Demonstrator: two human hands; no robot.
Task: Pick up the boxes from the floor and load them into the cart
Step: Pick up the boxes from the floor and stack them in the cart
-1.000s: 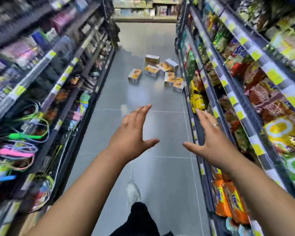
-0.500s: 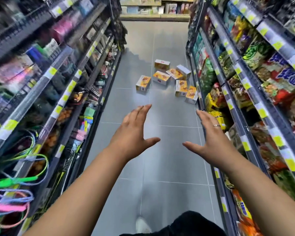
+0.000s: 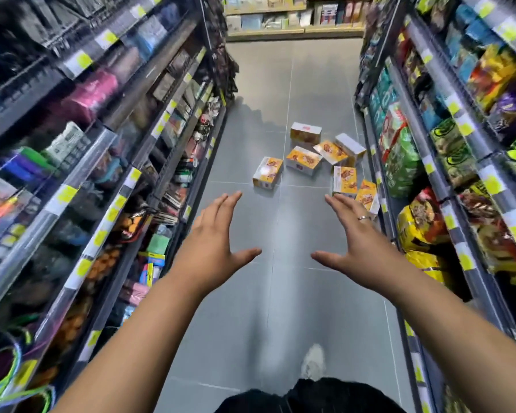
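Grey floor tiles (image 3: 295, 293) here, smooth, with a soft sheen catching the light. The boxes (image 3: 304, 160) look like printed card, faintly glossy on top. Over right, the snack bags (image 3: 420, 231) gleam: crinkled plastic film. The shelf rails (image 3: 36, 231) are dark metal fronted by clear, shiny plastic strips. The ring (image 3: 363, 217) glints, polished metal.
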